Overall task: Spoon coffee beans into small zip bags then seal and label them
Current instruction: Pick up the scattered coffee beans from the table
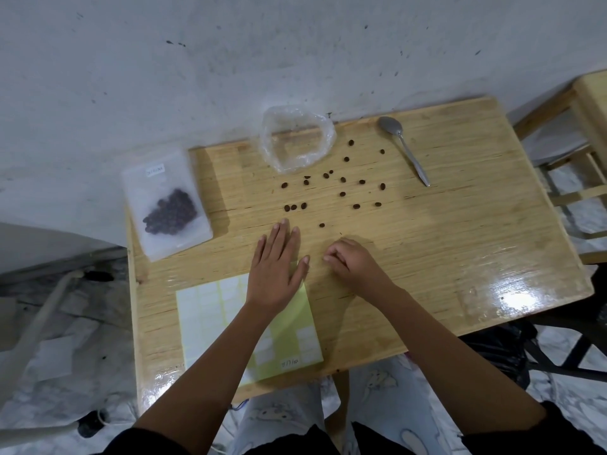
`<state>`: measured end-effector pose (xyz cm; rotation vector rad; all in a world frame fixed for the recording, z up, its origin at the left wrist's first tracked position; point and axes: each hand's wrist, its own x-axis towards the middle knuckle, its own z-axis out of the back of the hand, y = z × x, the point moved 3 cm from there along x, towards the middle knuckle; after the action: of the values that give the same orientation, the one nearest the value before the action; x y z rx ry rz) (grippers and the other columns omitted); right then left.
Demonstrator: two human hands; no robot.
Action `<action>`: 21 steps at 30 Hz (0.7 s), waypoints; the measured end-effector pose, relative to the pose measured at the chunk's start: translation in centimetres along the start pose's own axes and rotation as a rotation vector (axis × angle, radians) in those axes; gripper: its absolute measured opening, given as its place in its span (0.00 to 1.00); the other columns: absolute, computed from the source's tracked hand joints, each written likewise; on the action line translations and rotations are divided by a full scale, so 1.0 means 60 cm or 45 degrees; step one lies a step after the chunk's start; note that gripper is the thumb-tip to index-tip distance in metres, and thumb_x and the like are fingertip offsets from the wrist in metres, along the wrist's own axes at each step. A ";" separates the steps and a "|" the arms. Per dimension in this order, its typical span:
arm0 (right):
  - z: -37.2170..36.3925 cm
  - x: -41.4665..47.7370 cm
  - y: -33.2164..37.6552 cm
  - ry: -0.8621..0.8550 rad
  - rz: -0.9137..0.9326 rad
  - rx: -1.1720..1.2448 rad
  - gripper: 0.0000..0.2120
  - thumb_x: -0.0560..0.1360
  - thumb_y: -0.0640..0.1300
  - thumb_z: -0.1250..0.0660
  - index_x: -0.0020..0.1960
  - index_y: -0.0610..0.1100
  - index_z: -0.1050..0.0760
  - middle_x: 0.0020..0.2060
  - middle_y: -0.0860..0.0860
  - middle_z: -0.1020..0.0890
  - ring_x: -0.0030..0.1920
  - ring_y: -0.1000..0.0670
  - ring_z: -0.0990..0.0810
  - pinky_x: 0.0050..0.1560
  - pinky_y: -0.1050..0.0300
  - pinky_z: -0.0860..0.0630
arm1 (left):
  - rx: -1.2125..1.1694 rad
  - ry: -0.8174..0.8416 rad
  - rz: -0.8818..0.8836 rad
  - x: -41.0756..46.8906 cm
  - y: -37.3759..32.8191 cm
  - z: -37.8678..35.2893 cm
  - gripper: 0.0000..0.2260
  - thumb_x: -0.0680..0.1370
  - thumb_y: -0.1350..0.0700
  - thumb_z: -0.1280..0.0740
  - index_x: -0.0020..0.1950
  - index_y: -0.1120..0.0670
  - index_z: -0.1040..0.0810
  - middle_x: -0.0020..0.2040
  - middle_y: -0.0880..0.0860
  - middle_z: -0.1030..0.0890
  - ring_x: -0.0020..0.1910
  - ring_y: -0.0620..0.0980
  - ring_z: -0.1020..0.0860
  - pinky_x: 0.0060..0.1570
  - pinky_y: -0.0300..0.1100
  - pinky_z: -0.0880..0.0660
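Resting the left hand [276,267] flat, fingers straight; curling the right hand [353,262], contents impossible to tell. Facing loose coffee beans [294,207] lying just beyond the left fingertips [285,222].

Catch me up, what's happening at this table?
A person sits bagging coffee beans. One zip bag, filled and labelled, lies at the left edge of the table. Loose beans are scattered mid-table beside an open clear plastic bag; the spoon lies untouched at the back right. The left hand rests flat, partly over the label sheet; the right hand is curled, contents unclear.
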<state>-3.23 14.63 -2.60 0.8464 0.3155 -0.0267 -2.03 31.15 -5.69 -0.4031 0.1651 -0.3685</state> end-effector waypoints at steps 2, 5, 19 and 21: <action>0.006 -0.001 -0.001 0.011 -0.087 0.069 0.06 0.78 0.41 0.39 0.45 0.39 0.27 0.36 0.53 0.29 0.38 0.55 0.31 0.39 0.63 0.38 | -0.026 -0.017 0.017 0.002 -0.004 0.001 0.27 0.80 0.42 0.52 0.77 0.52 0.43 0.78 0.51 0.50 0.77 0.46 0.56 0.74 0.43 0.61; 0.014 -0.014 -0.003 -0.012 -0.207 0.285 0.07 0.79 0.42 0.41 0.43 0.43 0.30 0.31 0.53 0.30 0.31 0.57 0.34 0.31 0.67 0.37 | -0.070 -0.063 0.051 0.005 -0.011 0.004 0.26 0.80 0.44 0.51 0.75 0.53 0.39 0.78 0.52 0.46 0.76 0.46 0.53 0.74 0.43 0.60; 0.038 -0.019 -0.023 -0.024 -0.267 0.661 0.15 0.75 0.44 0.32 0.34 0.44 0.35 0.28 0.52 0.33 0.28 0.57 0.36 0.34 0.63 0.35 | -0.105 -0.182 0.228 0.014 -0.037 -0.001 0.26 0.79 0.45 0.51 0.72 0.55 0.35 0.76 0.53 0.41 0.76 0.51 0.47 0.73 0.49 0.56; 0.048 -0.014 -0.034 -0.116 -0.241 0.538 0.14 0.73 0.45 0.30 0.34 0.44 0.33 0.28 0.53 0.33 0.28 0.58 0.37 0.34 0.63 0.35 | -0.102 -0.181 0.289 0.015 -0.044 -0.004 0.27 0.78 0.44 0.52 0.74 0.55 0.37 0.77 0.53 0.44 0.76 0.50 0.50 0.73 0.49 0.58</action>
<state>-3.54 11.08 -2.06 1.2272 0.3075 -0.3163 -2.07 28.44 -4.89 -0.4831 0.0857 -0.1095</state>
